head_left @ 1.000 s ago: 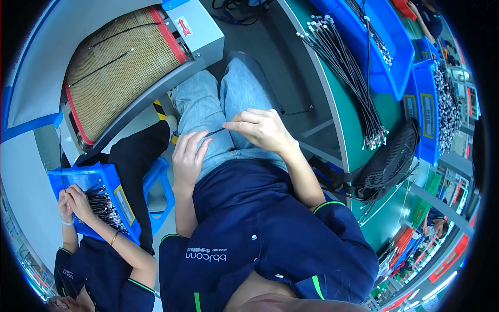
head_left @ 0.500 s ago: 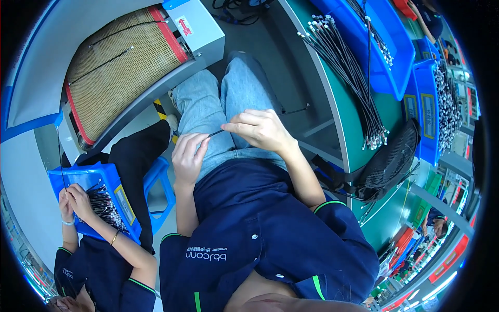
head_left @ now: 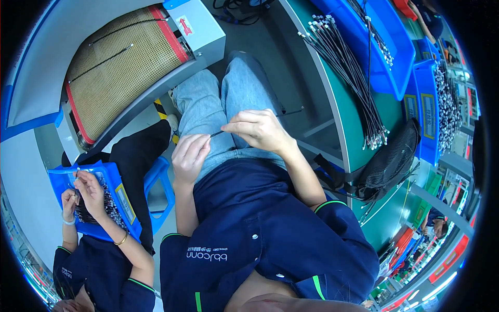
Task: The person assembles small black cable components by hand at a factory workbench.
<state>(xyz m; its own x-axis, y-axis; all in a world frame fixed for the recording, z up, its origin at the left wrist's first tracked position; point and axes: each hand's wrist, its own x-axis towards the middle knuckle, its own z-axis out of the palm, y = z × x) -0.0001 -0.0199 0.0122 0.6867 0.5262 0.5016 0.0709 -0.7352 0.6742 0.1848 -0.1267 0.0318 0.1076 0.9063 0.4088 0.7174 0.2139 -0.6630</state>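
From afar I watched the left hand and right hand pinch a black cable above the lap, apparently steadying it from both sides; a cable bundle lay along the tabletop's left edge.

Red arrow sign stands on the machine; white lettering on the shirt; yellow-framed labels on bins, print illegible.

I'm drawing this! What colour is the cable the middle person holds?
The cable is black; it shows best in the head view.
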